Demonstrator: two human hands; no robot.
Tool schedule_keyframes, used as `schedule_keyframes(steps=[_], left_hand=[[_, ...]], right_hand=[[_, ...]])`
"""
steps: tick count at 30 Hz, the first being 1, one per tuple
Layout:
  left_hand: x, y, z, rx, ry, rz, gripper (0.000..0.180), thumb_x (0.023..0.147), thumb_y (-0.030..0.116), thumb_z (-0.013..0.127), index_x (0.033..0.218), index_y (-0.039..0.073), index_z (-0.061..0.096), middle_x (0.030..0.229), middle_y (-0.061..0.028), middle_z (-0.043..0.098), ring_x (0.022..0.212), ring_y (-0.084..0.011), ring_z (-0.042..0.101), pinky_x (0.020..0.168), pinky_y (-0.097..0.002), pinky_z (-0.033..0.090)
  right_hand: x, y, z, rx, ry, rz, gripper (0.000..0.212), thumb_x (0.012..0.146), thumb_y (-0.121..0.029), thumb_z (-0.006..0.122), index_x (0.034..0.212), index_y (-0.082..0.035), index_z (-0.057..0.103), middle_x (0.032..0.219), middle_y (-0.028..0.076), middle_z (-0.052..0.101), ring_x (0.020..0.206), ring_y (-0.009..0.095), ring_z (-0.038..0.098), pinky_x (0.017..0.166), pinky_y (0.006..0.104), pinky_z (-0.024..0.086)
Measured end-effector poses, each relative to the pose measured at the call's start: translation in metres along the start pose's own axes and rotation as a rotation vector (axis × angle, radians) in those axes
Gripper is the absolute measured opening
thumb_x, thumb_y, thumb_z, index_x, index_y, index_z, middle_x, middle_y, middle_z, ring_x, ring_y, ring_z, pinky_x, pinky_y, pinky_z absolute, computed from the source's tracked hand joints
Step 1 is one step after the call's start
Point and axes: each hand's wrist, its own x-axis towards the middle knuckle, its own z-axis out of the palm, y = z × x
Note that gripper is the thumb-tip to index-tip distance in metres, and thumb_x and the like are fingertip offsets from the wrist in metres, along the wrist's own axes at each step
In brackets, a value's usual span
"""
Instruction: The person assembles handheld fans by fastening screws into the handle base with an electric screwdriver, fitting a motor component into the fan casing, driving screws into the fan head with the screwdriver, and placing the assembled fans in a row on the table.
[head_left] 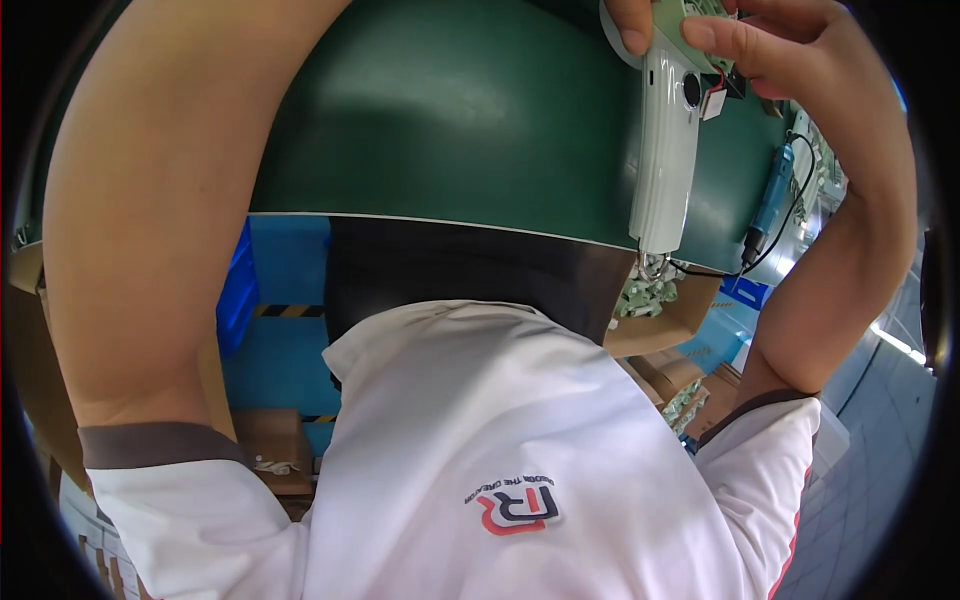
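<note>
White device (665,165) at the right of the green worktop (450,120), its long axis running from the hands down to the near edge, where its metal ring (653,266) shows. Both hands are at the far end, one on each side: the left hand (630,20) touches the casing with a digit, though I cannot tell its full grip; the right hand (790,50) pinches a pale green part (712,8) — neither looks clearly nearer. Below the worktop, a cardboard box (665,332) holds pale green pieces (645,298); a blue bin (236,295) stands to the left — contents hidden.
</note>
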Motion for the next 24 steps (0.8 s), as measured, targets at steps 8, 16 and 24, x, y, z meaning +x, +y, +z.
schedule_keyframes(steps=[8, 16, 24], left_hand=[[-0.003, 0.006, 0.003, -0.026, -0.096, -0.102, 0.069, 0.071, 0.011, 0.09, 0.136, 0.005, 0.067, 0.098, -0.011, 0.078, 0.086, -0.0146, 0.071, 0.081, -0.0305, 0.057], [0.003, -0.031, -0.006, -0.685, -0.147, 0.114, 0.077, 0.072, -0.006, 0.078, 0.145, -0.006, 0.055, 0.126, -0.0146, 0.072, 0.113, -0.0222, 0.068, 0.102, -0.032, 0.051], [0.011, -0.014, -0.002, -0.494, -0.208, 0.096, 0.074, 0.073, 0.004, 0.089, 0.141, 0.001, 0.06, 0.122, -0.0096, 0.073, 0.104, -0.0118, 0.066, 0.094, -0.0289, 0.052]], right_hand=[[0.008, 0.022, -0.019, -0.105, -0.075, -0.08, 0.036, 0.069, -0.022, 0.092, 0.074, 0.01, 0.075, 0.053, 0.016, 0.06, 0.051, 0.02, 0.058, 0.052, 0.0357, 0.044], [0.007, 0.035, -0.019, 0.029, -0.021, -0.2, 0.038, 0.068, -0.024, 0.091, 0.079, 0.009, 0.076, 0.055, 0.018, 0.06, 0.052, 0.022, 0.06, 0.054, 0.0377, 0.046], [0.008, 0.043, -0.027, 0.057, -0.087, -0.044, 0.036, 0.069, -0.022, 0.086, 0.078, 0.01, 0.074, 0.055, 0.022, 0.056, 0.051, 0.025, 0.062, 0.055, 0.0397, 0.047]])
